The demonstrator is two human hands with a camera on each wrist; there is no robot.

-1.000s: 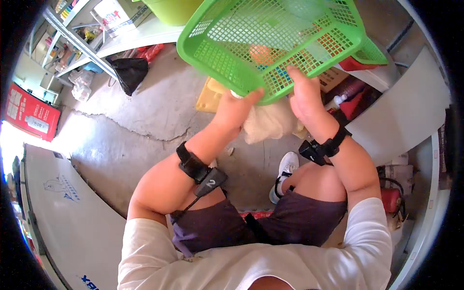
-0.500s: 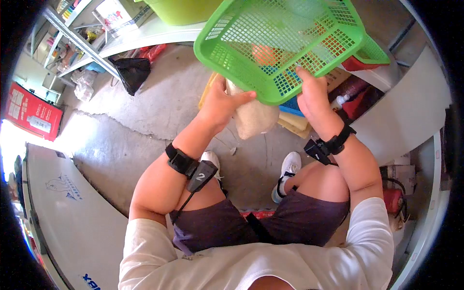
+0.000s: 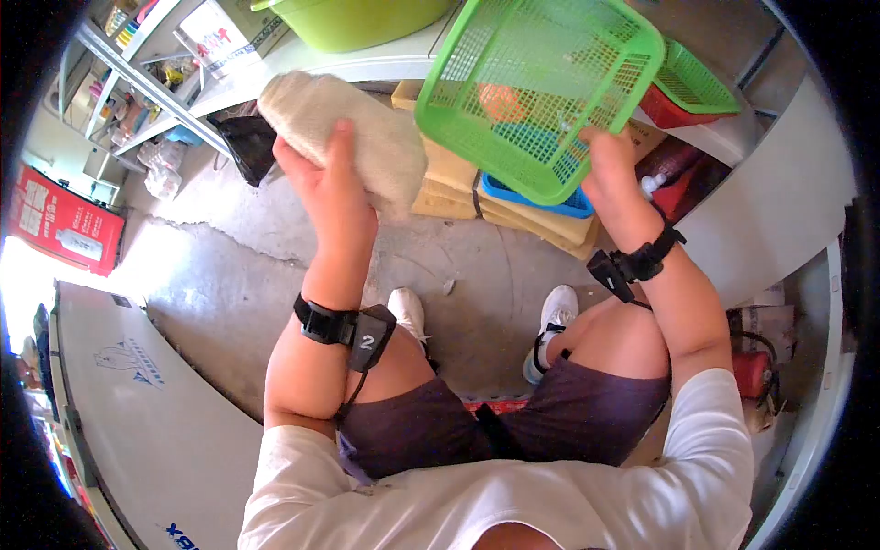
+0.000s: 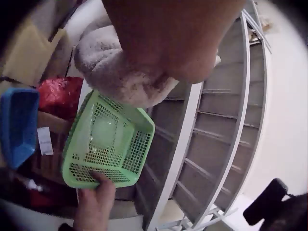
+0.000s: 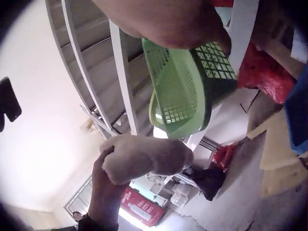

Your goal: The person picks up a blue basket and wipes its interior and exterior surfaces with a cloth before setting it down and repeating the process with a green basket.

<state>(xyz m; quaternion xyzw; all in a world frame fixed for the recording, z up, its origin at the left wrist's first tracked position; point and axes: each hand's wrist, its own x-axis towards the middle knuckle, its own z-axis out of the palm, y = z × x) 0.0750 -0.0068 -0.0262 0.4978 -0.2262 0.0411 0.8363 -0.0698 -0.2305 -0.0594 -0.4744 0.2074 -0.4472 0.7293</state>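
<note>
My left hand (image 3: 332, 197) grips a thick, folded beige towel (image 3: 380, 147) from below, thumb on its near face, raised to the left of the basket. In the right wrist view the towel (image 5: 139, 156) is a soft bundle. My right hand (image 3: 610, 170) pinches the near right rim of a green plastic mesh basket (image 3: 477, 147), which is held up and tilted. In the left wrist view the basket (image 4: 77, 130) shows its inside, with the right thumb over the rim. The towel and basket are apart in the head view.
Below the basket, a blue plastic basket (image 3: 576, 206) sits on stacked yellowish cardboard (image 3: 440, 202). Another green basket (image 3: 706, 92) stands over a red one at right. A lime-green tub (image 3: 357, 27) is on the shelf, and a black bag (image 3: 246, 151) hangs at left.
The left hand has left the green basket's rim and moved left and up with the towel. The basket, now in the right hand alone, has shifted slightly, uncovering the blue basket and cardboard.
</note>
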